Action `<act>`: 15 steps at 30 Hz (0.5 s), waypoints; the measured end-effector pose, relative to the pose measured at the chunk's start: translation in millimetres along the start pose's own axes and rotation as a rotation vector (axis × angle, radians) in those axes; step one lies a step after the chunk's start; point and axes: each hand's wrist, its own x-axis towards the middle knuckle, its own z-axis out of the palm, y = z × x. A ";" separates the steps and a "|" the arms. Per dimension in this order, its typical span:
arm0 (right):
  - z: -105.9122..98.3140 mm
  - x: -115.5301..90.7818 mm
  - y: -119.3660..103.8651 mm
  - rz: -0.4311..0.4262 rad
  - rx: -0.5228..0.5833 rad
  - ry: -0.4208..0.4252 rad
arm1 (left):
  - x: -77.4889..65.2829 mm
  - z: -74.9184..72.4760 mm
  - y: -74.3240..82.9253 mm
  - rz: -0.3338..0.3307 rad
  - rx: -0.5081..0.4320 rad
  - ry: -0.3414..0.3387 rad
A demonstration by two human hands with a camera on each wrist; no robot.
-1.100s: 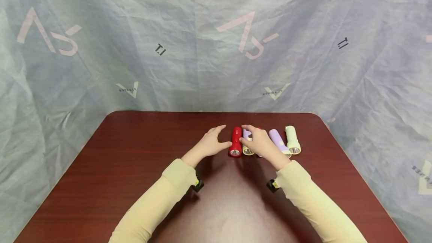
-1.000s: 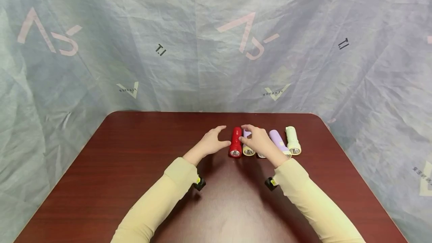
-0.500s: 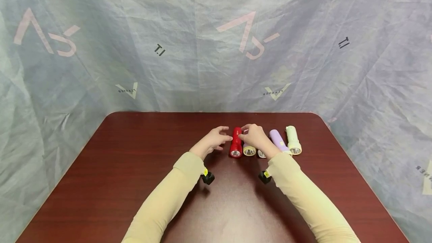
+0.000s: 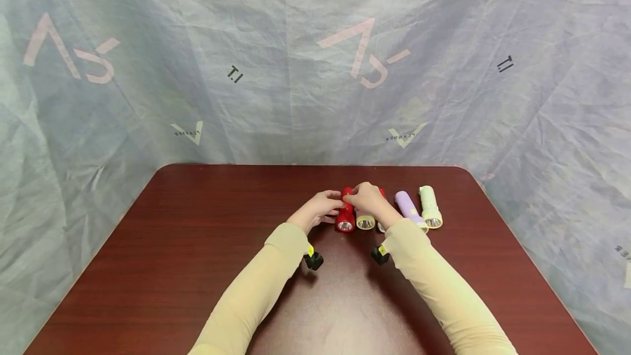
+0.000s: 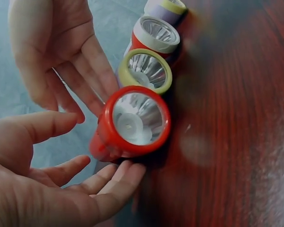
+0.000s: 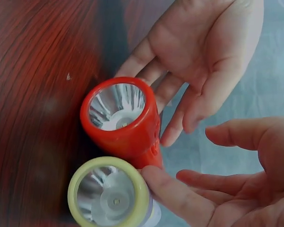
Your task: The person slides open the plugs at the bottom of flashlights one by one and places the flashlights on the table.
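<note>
A red flashlight (image 4: 346, 220) lies at the left end of a row on the table, its lens toward the person. My left hand (image 4: 319, 208) is at its left side, fingers loosely spread. In the left wrist view, fingertips (image 5: 132, 172) of that hand sit right by the red head. My right hand (image 4: 368, 199) reaches over from the right, thumb and fingers apart above the red body. The right wrist view has one of its fingers (image 6: 173, 189) between the red flashlight and a yellow-rimmed one (image 6: 106, 194). Neither hand is curled round the red flashlight.
Right of the yellow-rimmed flashlight lies a red one with a white rim (image 5: 156, 35), partly hidden by the right hand. A purple flashlight (image 4: 408, 207) lies slanted, then a pale green one (image 4: 430, 207). The dark red table (image 4: 197, 223) ends at a grey cloth backdrop (image 4: 276, 97).
My left hand has moved right, up to the red flashlight, with its fingers lowered. My right hand has shifted slightly left over it. The flashlights stay in their places.
</note>
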 end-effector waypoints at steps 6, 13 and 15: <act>5.5 4.6 -0.8 0.080 0.065 -0.027 | 4.3 3.8 -5.2 -0.004 -0.044 0.016; 16.8 11.7 3.9 0.128 0.127 0.002 | 6.1 4.7 -8.7 -0.011 -0.041 0.060; 19.4 14.7 5.0 0.128 0.116 0.011 | 6.3 3.9 -8.8 -0.009 -0.036 0.074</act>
